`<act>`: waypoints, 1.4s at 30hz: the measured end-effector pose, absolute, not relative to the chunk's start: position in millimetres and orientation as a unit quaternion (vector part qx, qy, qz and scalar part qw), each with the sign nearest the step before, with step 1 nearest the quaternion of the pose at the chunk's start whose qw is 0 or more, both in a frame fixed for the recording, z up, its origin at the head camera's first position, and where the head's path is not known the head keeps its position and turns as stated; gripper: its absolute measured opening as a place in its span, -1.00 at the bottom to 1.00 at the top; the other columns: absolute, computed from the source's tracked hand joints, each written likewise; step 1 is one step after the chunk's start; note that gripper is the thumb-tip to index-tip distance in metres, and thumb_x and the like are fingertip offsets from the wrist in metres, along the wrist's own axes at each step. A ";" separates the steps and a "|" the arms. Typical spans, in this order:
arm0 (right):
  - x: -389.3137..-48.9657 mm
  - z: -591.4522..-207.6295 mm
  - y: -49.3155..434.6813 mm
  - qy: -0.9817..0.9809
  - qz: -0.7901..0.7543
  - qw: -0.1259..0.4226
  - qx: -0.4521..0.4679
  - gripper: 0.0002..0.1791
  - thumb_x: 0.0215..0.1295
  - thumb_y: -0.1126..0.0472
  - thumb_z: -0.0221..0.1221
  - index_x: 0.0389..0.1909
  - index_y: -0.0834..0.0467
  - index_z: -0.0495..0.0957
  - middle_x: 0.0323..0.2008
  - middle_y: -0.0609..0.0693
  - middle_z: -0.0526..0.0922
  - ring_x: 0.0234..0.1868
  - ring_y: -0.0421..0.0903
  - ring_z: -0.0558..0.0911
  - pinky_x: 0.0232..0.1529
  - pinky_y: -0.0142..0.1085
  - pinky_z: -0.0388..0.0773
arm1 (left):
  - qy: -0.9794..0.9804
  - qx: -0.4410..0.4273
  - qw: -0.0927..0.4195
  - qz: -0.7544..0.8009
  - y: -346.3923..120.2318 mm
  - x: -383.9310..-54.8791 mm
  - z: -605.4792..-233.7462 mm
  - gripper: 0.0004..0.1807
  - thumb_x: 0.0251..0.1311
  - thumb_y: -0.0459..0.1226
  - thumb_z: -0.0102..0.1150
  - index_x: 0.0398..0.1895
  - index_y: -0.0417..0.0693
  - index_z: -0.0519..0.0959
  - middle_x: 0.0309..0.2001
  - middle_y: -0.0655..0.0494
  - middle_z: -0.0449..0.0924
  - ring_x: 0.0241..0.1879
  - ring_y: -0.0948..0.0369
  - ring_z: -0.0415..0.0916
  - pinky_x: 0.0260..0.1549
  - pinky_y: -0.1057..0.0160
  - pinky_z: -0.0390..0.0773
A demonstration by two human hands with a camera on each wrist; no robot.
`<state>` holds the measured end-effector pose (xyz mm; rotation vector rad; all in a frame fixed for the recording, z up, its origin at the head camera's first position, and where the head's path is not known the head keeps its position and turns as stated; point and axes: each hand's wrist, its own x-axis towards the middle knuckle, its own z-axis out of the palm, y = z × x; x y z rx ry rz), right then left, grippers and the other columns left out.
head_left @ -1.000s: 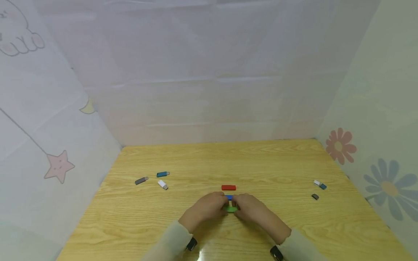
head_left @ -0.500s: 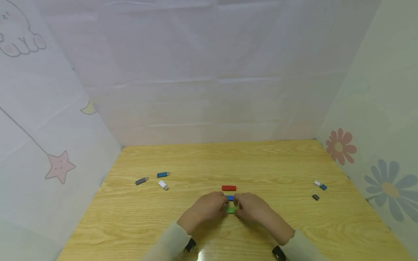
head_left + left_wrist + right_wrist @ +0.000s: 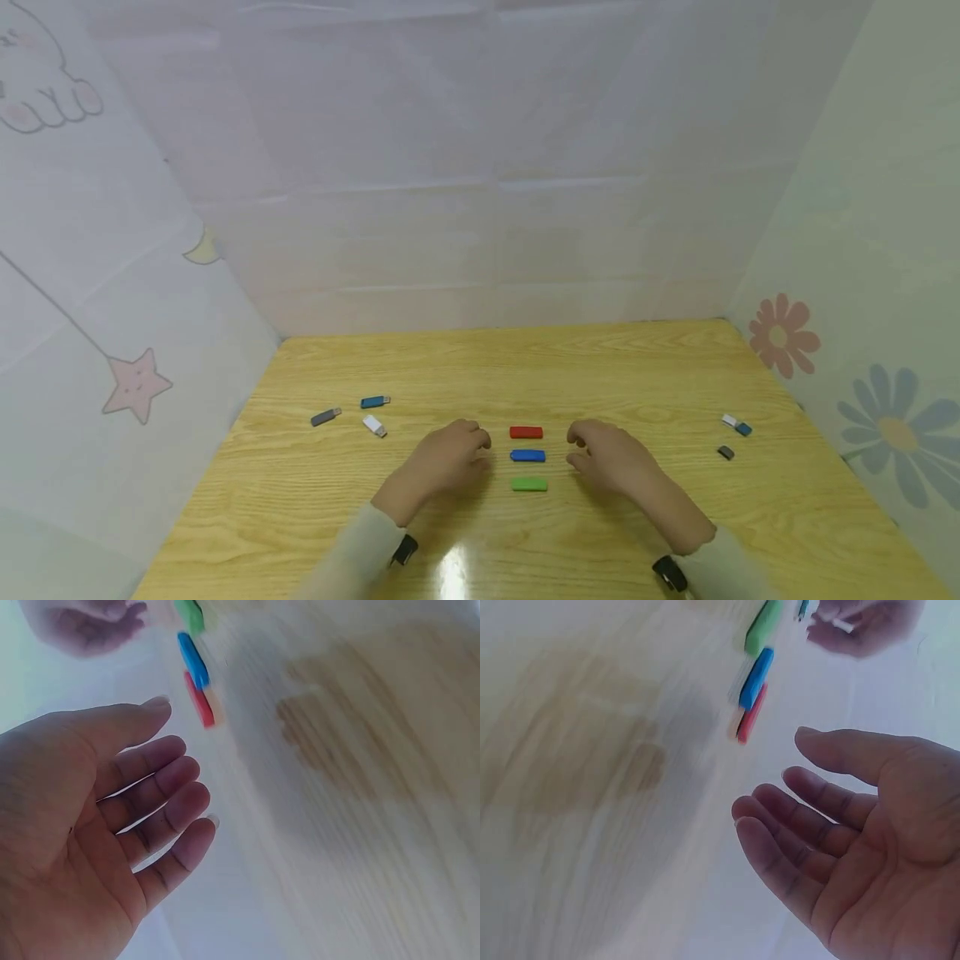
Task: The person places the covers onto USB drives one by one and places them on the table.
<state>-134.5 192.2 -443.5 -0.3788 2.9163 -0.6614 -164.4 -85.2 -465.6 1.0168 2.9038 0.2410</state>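
Note:
A red USB stick (image 3: pixel 526 432), a blue USB stick (image 3: pixel 528 456) and a green USB stick (image 3: pixel 529 484) lie roughly parallel, one below another, mid-table in the head view. My left hand (image 3: pixel 448 457) hovers just left of them, fingers relaxed and holding nothing. To their right is my right hand (image 3: pixel 613 458), likewise loose and apart from the sticks. Both wrist views show bare palms: the left palm (image 3: pixel 75 847) and the right palm (image 3: pixel 885 855), with gaps between the fingers. Whether the three sticks wear caps is too small to tell.
At the left lie a grey USB stick (image 3: pixel 325 417), a teal USB stick (image 3: pixel 374 402) and a white USB stick (image 3: pixel 374 426), metal plugs bare. Small cap-like pieces sit at the right: white (image 3: pixel 729 421), blue (image 3: pixel 742 429) and grey (image 3: pixel 725 452). Sheet-covered walls enclose the wooden table (image 3: pixel 480 367).
Both hands have let go of the green USB stick and moved apart, left hand leftward and right hand rightward. All three middle sticks are now uncovered on the table.

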 end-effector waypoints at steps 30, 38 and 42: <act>-140.9 -443.3 293.7 0.975 -0.196 0.031 -0.100 -0.56 0.35 0.24 0.26 0.17 0.37 0.52 0.14 0.40 0.55 0.07 0.36 0.59 -0.01 0.18 0.58 | 0.971 0.222 0.016 0.087 -186.0 -182.0 -460.6 -0.64 0.28 -0.21 0.37 0.11 -0.08 0.61 0.06 0.00 0.62 0.11 0.00 0.57 0.07 0.02 0.61; -148.4 -448.0 323.3 0.981 -0.180 0.027 -0.072 -0.55 0.36 0.25 0.24 0.17 0.40 0.49 0.17 0.48 0.48 0.15 0.48 0.48 0.04 0.27 0.51 | 0.975 0.202 0.033 0.092 -209.5 -186.6 -462.7 -0.67 0.28 -0.28 0.35 0.08 -0.11 0.62 0.09 -0.07 0.59 0.17 -0.07 0.51 0.07 -0.04 0.59; -152.4 -449.8 339.9 0.983 -0.173 0.027 -0.062 -0.55 0.36 0.26 0.22 0.16 0.44 0.48 0.18 0.53 0.44 0.15 0.51 0.44 0.07 0.32 0.46 | 0.973 0.208 0.036 0.090 -219.5 -190.4 -464.1 -0.68 0.28 -0.30 0.35 0.08 -0.12 0.61 0.08 -0.06 0.59 0.18 -0.10 0.49 0.10 -0.12 0.56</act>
